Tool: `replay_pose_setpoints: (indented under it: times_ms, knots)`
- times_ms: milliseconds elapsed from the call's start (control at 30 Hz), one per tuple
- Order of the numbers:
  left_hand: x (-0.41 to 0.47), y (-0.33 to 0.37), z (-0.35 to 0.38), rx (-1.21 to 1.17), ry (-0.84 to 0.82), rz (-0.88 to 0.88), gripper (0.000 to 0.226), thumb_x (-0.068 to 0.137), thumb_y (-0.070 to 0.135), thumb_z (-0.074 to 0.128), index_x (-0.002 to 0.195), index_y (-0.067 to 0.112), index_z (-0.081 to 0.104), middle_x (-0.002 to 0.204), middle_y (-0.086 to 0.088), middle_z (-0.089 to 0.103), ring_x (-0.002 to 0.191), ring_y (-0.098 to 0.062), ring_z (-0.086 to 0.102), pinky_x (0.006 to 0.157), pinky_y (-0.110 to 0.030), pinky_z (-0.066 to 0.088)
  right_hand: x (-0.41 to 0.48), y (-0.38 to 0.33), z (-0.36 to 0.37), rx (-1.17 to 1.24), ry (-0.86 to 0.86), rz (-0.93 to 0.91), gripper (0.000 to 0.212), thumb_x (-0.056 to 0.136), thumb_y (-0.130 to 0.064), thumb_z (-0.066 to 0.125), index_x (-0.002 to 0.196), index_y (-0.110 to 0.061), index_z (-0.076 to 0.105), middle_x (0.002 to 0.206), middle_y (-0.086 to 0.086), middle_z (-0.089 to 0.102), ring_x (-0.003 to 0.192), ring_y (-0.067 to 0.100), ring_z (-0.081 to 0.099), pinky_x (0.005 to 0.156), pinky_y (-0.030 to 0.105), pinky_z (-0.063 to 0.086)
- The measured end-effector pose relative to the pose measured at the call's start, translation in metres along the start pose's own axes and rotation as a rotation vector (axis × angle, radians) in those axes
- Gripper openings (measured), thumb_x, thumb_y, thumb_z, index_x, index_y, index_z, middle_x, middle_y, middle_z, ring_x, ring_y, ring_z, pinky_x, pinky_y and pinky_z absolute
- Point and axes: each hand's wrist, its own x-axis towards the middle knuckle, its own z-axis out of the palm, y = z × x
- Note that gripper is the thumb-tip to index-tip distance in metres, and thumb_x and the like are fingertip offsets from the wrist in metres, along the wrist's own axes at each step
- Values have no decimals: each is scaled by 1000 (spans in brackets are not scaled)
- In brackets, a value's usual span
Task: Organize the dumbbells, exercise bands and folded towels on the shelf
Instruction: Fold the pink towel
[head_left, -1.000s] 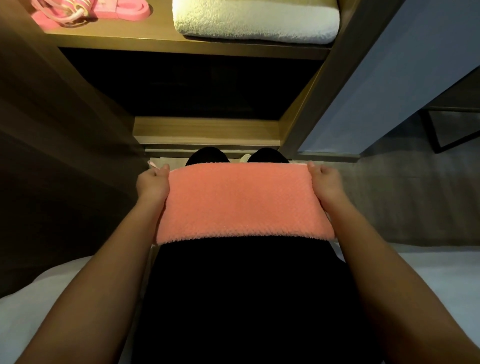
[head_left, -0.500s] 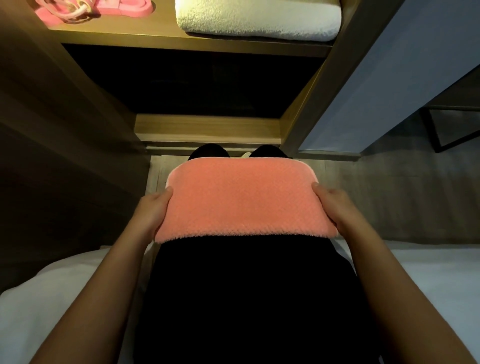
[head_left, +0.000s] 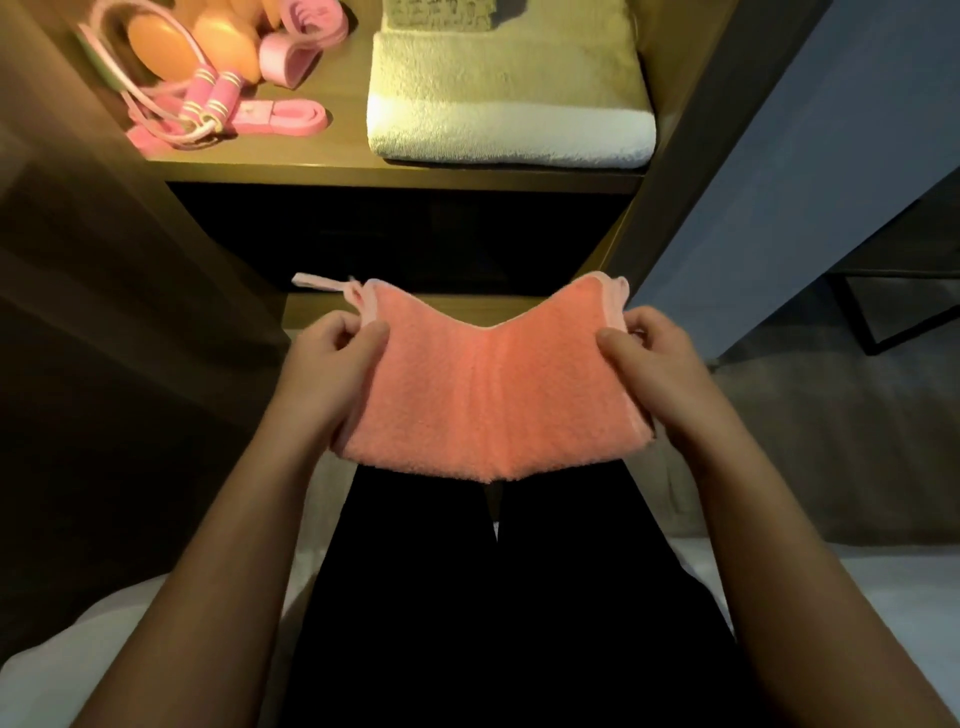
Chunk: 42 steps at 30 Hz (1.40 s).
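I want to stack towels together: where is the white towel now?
In the head view, the white towel lies folded at the right of the shelf, beside the pink exercise bands.

A single wide-angle view is taken from the head, aimed forward and steeply down. The left hand (head_left: 332, 366), right hand (head_left: 657, 369) and pink towel (head_left: 493, 395) are seen close at centre; the shelf (head_left: 405, 174) is framed farther off at 12 o'clock.
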Motion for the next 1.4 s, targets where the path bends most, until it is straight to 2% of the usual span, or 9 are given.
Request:
replay_pose_setpoints:
  times_ms: [100,333,467,600,767,967,1133,1233,1400]
  knots:
    - [-4,22,19,-28,-41,84,25,96,33,53,97,10,62,99,-9,65,93,-30,63,83,-47,51,-4,-18,17,23,-21,-133,5,90,-24,57,86,-24,54,75,-7,53,66,8,49,60,27,39]
    - [-6,27,54,-40,-130,163,17,93,26,61,89,10,63,85,-11,66,70,-13,61,61,-22,47,-11,-24,47,178,-142,-225,8,90,-18,63,93,-12,58,73,-1,54,60,4,47,58,24,43]
    - [-3,24,58,-42,-145,183,17,92,22,62,89,6,65,84,-13,67,73,-17,61,66,-25,47,-9,-19,54,176,-165,-199,8,89,-17,63,94,-13,59,75,0,54,62,7,48,61,27,44]
    - [-1,21,55,-30,-150,186,14,91,24,62,95,12,69,91,-2,69,86,-15,65,77,-28,51,-7,-16,54,222,-204,-159,12,95,-25,57,96,-17,66,88,4,66,78,15,63,75,31,54]
    - [0,19,52,-25,-158,183,23,86,32,68,101,15,65,91,1,67,82,-11,65,66,-16,52,-3,-11,50,276,-250,-137,33,101,-23,41,99,-21,74,104,-4,68,102,9,63,98,36,49]
    - [2,17,52,-17,-189,178,19,88,8,66,106,12,64,89,0,68,66,4,62,58,-7,48,-6,-10,48,377,-276,-104,33,101,-17,43,99,-14,75,110,1,68,101,12,65,95,33,53]
    - [7,13,48,89,-88,213,8,92,7,53,92,14,57,86,-6,62,77,-26,58,68,-37,48,-4,1,49,337,-123,-158,17,94,-11,57,98,-22,69,101,-6,68,96,6,62,89,30,53]
    - [10,8,41,108,60,373,15,97,13,39,85,9,48,76,-1,51,68,-16,47,57,-29,33,-4,7,45,315,-24,-211,24,89,-8,63,108,-23,61,109,-6,62,94,-3,59,77,18,51]
    - [18,9,22,150,176,715,20,87,20,35,85,5,48,69,-2,49,59,-15,46,51,-29,34,6,14,32,148,-8,-284,49,86,-14,69,126,-35,50,129,-12,51,119,-1,49,97,26,49]
